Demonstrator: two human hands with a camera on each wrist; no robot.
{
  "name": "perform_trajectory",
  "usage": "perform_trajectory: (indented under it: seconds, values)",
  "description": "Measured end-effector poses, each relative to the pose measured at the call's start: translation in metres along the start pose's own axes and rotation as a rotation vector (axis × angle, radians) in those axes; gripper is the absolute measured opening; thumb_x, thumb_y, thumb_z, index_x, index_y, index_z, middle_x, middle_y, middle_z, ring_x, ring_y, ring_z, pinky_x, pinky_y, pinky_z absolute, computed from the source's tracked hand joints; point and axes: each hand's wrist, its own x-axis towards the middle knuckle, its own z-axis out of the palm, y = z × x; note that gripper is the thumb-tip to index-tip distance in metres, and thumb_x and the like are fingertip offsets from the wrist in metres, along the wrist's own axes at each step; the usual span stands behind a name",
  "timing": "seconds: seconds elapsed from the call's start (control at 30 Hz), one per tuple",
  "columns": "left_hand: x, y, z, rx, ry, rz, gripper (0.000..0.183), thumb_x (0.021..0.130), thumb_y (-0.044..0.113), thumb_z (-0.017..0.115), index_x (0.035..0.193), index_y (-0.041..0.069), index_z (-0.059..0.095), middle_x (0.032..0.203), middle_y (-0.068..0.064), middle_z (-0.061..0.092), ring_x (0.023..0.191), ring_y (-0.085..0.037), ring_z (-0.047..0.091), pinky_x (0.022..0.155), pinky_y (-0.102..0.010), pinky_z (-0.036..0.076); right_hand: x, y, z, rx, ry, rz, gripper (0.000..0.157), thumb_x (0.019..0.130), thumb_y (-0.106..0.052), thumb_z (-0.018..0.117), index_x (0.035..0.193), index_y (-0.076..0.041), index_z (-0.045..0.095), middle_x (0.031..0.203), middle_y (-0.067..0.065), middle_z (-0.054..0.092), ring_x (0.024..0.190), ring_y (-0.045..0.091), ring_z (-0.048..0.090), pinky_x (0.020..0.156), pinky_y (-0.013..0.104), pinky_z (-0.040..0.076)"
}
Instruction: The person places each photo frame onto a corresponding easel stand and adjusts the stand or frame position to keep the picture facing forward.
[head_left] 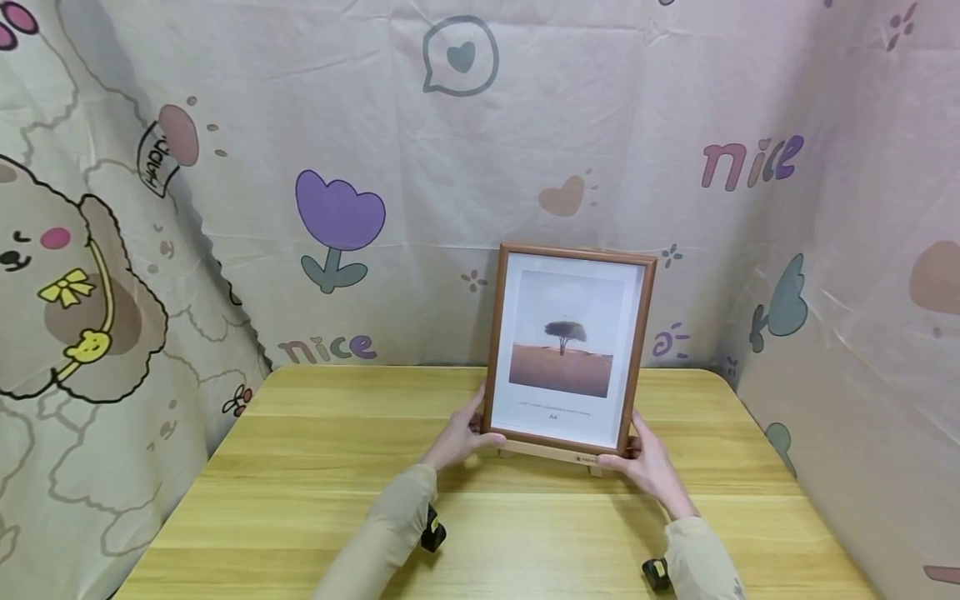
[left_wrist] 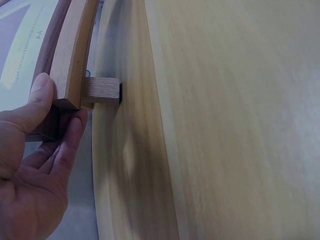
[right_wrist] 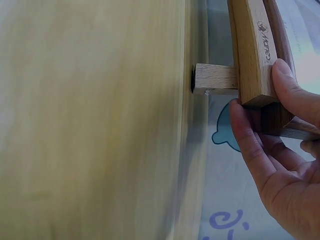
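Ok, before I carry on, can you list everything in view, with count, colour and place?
Brown wooden rectangular picture frame: one, brown, above the table's far half
Printed tree picture: one, grey and rust-orange, inside the frame
Light wooden stand: one, tan, along the frame's lower edge, mostly hidden
Wood-grain table: one, yellowish, below
Cartoon-printed cloth backdrop: panel count unclear, whitish, behind and beside the table
Small black devices: two, black, at the wrists
Beige sleeves: two, beige, forearms
Left hand: one, bare, frame's lower left corner
Right hand: one, bare, lower right corner
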Motion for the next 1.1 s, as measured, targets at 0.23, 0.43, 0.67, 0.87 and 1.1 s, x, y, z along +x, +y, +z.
perform_trajectory:
  seconds: [0.23, 0.43, 0.67, 0.87, 1.1]
  values:
    - [-0.003, -0.002, -0.002, 0.017, 0.016, -0.008, 0.107, 0.085, 0.027, 0.080, 0.163, 0.015, 0.008, 0.152, -0.029, 0.044, 0.113, -0.030, 0.062, 0.103, -0.049, 0.053, 0.001, -0.001, 0.003, -0.016, -0.011, 0.016, 0.110, 0.079, -0.016, 0.086, 0.158, 0.006, 0.014, 0.112, 0.035, 0.070, 0.099, 0.037, 0.072, 0.090, 0.038, 0.058]
    - [-0.006, -0.002, -0.004, 0.017, 0.024, -0.014, 0.107, 0.085, 0.027, 0.081, 0.163, 0.012, 0.010, 0.153, -0.031, 0.041, 0.118, -0.036, 0.061, 0.106, -0.050, 0.052, 0.003, -0.002, 0.005, -0.004, -0.009, -0.001, 0.109, 0.078, -0.015, 0.087, 0.158, 0.006, 0.016, 0.108, 0.033, 0.071, 0.095, 0.036, 0.073, 0.084, 0.033, 0.059]
    - [-0.010, -0.004, -0.007, 0.028, 0.036, -0.028, 0.108, 0.084, 0.028, 0.081, 0.163, 0.010, 0.010, 0.153, -0.033, 0.041, 0.122, -0.039, 0.060, 0.107, -0.050, 0.051, 0.006, -0.003, 0.009, -0.015, -0.013, -0.005, 0.109, 0.077, -0.016, 0.087, 0.158, 0.006, 0.017, 0.106, 0.032, 0.072, 0.095, 0.035, 0.073, 0.083, 0.033, 0.059]
    - [-0.012, -0.006, -0.008, 0.018, 0.045, -0.044, 0.108, 0.083, 0.029, 0.081, 0.163, 0.010, 0.010, 0.158, -0.033, 0.031, 0.130, -0.044, 0.055, 0.109, -0.052, 0.049, 0.006, -0.005, 0.011, -0.015, -0.013, -0.009, 0.110, 0.076, -0.017, 0.088, 0.157, 0.007, 0.017, 0.104, 0.032, 0.072, 0.094, 0.035, 0.073, 0.087, 0.042, 0.060]
    - [-0.013, -0.008, -0.011, -0.003, 0.047, -0.035, 0.107, 0.084, 0.028, 0.081, 0.163, 0.012, 0.010, 0.150, -0.033, 0.044, 0.123, -0.038, 0.060, 0.107, -0.050, 0.051, 0.007, -0.007, 0.014, -0.021, -0.021, 0.001, 0.111, 0.077, -0.018, 0.088, 0.157, 0.009, 0.016, 0.107, 0.033, 0.070, 0.097, 0.037, 0.072, 0.092, 0.050, 0.058]
